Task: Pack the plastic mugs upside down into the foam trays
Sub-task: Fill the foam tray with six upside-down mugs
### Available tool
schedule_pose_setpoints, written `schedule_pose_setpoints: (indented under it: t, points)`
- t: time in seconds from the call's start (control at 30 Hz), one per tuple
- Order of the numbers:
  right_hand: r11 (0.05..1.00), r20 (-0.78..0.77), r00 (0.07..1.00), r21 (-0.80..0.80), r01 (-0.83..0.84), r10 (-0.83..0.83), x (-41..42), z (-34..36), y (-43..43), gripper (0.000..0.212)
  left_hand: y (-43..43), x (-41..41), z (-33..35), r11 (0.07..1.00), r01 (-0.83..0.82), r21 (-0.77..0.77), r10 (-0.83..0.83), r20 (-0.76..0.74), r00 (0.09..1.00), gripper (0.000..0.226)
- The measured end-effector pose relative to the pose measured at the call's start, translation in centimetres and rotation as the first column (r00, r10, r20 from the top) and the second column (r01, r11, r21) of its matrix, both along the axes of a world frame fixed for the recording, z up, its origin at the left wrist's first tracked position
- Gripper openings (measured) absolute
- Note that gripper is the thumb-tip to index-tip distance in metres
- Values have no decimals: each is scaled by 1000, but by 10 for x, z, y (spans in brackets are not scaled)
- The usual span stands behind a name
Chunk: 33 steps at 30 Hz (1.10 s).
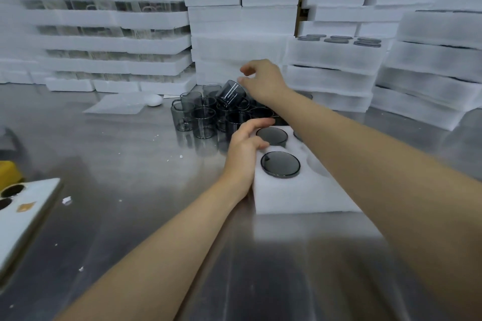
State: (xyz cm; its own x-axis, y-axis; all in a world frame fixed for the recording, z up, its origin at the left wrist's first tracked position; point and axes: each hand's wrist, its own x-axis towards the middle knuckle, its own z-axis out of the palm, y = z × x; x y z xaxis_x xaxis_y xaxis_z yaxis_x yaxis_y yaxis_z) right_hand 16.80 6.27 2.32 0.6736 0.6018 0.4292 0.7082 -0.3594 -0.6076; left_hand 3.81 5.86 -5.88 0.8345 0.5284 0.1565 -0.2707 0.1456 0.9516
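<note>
A white foam tray [292, 195] lies on the steel table in front of me. Two smoky grey mugs sit upside down in its left holes, one near [280, 164] and one further back [272, 135]; an open hole [317, 164] shows to the right. My left hand [245, 148] rests on the tray's left edge, fingers curled over it. Beyond the tray stands a cluster of upright grey mugs [200, 117]. My right hand [263, 79] holds a tilted mug [230, 94] above the cluster, seemingly by its handle, which the hand hides.
Stacks of white foam trays [333, 57] wall off the back and right, some filled with mugs. A flat foam sheet [117, 104] lies at the back left. A white tray with dark holes [23, 206] and a yellow object [10, 172] sit at the left edge.
</note>
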Motion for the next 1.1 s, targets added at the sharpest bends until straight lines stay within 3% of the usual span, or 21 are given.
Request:
schedule_pose_setpoints:
  t: [0.07, 0.13, 0.17, 0.23, 0.37, 0.47, 0.6, 0.7, 0.8, 0.93, 1.1]
  points:
    - [995, -34, 999, -95, 19, -23, 9, -1, 15, 22, 1, 1, 0, 1000, -3, 11, 3, 2, 1000, 45]
    - [988, -42, 997, -144, 57, -64, 13, -7, 24, 30, 1, 1, 1, 1000, -4, 23, 4, 4, 1000, 44]
    - [985, -43, 996, -154, 74, -82, 14, -12, 27, 35, 1, 1, 1, 1000, -9, 29, 9, 3, 1000, 43]
    - [989, -58, 993, -111, 92, -99, 9, -22, 30, 24, 2, 1, 0, 999, -32, 27, 32, -11, 999, 38]
    - [989, -106, 993, 134, 66, -52, -11, -16, 22, 9, 3, 0, -1, 999, -38, 38, 39, -26, 999, 31]
    - [890, -269, 961, 450, 71, 60, -29, 6, -9, 2, 5, 0, -1, 1000, -6, 30, 7, -3, 1000, 37]
    - [835, -242, 961, 550, 24, 132, -52, 4, -91, 14, 4, 1, 0, 1000, 6, 19, -6, 11, 1000, 41]
    - [873, -95, 995, 487, 30, 18, -62, -22, -150, 29, 1, 0, 1, 1000, 4, 0, -4, 12, 1000, 42]
    - [887, 200, 979, 458, -57, -41, -64, -35, -172, 22, 0, -1, 3, 1000, 3, 4, -3, 17, 1000, 42]
    - [941, 581, 814, 280, -191, -7, -67, -39, -166, 17, -1, 0, 2, 1000, 8, -4, -8, 20, 1000, 41]
    - [973, 731, 682, 162, -164, -7, -67, -46, -166, 3, 0, 0, 0, 1000, 8, 4, -8, 34, 999, 41]
